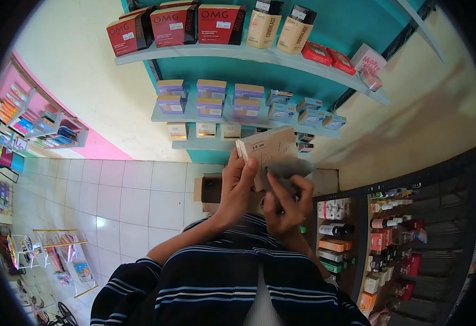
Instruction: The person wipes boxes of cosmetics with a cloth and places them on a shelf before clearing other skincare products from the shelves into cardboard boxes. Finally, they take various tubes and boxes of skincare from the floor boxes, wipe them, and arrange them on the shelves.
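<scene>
My left hand [237,182] is wrapped round the lower left side of a cream-coloured box [268,151], its thumb on the front face. The box is tilted, with a small price sticker near its top and script lettering across the front. My right hand [288,204] grips a grey cloth [291,169], bunched over the fingers and overlapping the right part of the box front. Part of the lettering is hidden behind the cloth.
Ahead, a top shelf [194,52] bears red OMG boxes [221,24] and two beige boxes. Lower shelves hold purple boxes [209,106] and blue boxes [281,111]. An open carton [210,190] sits on the tiled floor. Right, a dark cabinet [361,217] contains bottles and boxes.
</scene>
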The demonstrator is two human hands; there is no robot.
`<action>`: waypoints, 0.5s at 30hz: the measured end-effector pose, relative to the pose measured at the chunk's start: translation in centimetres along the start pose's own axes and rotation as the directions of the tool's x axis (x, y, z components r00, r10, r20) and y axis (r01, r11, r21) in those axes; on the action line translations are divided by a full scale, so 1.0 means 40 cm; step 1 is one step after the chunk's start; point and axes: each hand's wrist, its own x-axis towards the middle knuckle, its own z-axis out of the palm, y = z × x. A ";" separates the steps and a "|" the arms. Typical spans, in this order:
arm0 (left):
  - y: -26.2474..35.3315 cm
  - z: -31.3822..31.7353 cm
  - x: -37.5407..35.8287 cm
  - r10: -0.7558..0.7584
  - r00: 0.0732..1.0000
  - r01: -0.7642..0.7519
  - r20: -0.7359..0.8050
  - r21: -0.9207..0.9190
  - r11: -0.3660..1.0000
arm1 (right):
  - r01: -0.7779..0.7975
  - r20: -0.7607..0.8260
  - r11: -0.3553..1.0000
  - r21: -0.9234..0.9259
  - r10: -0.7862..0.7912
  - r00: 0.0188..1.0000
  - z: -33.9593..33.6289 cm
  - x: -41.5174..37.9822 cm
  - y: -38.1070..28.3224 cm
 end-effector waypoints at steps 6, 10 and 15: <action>0.029 0.005 0.007 -0.111 0.994 0.103 -0.027 -0.191 0.976 | 0.032 -0.064 0.998 -0.053 -0.035 0.997 -0.015 0.011 0.058; 0.040 -0.016 0.010 -0.196 0.979 0.202 0.048 -0.238 0.950 | -0.463 0.021 0.666 0.585 0.558 0.829 -0.039 0.029 0.109; 0.034 -0.014 0.005 -0.182 0.979 0.188 0.089 -0.072 0.979 | -0.502 0.145 0.550 0.667 0.565 0.812 -0.026 0.005 0.068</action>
